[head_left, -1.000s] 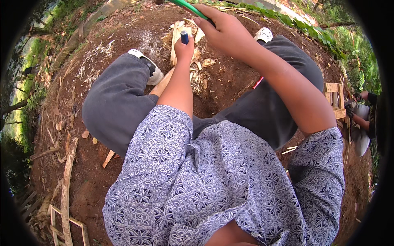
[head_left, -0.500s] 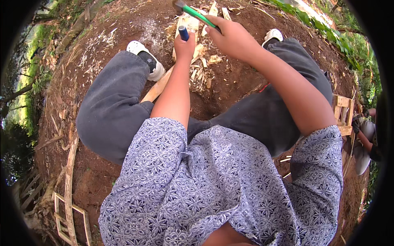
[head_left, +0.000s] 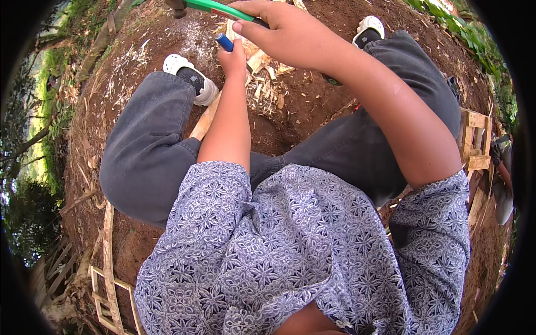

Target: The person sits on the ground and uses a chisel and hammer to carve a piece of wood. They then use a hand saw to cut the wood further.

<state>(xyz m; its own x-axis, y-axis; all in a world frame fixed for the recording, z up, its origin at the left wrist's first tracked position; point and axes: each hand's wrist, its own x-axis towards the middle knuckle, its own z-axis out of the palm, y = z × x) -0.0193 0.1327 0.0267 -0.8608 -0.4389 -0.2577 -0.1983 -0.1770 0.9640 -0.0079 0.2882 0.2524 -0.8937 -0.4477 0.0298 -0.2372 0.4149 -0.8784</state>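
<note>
My left hand (head_left: 233, 59) is closed around a chisel (head_left: 224, 42), whose blue handle end sticks up above the thumb. A short dark piece of its blade shows below the fist. In my right hand (head_left: 287, 34) is a hammer (head_left: 212, 6) with a green handle and dark grip. The brown hammer head is at the upper edge, left of the chisel and apart from it. Beneath both hands lies a pale, chipped piece of wood (head_left: 258, 57), partly hidden by my right hand. Where the blade meets the wood cannot be made out.
Wood chips (head_left: 269, 92) litter the brown soil between my legs. Another wooden piece (head_left: 204, 121) runs beside my left forearm. Wooden frames (head_left: 474, 139) stand at the right, near another person (head_left: 503, 187). A long stick (head_left: 109, 262) and a frame lie lower left.
My right hand has moved left, and the hammer now lies flatter, its head further left. My left hand has shifted slightly left, with the chisel handle tipped leftward.
</note>
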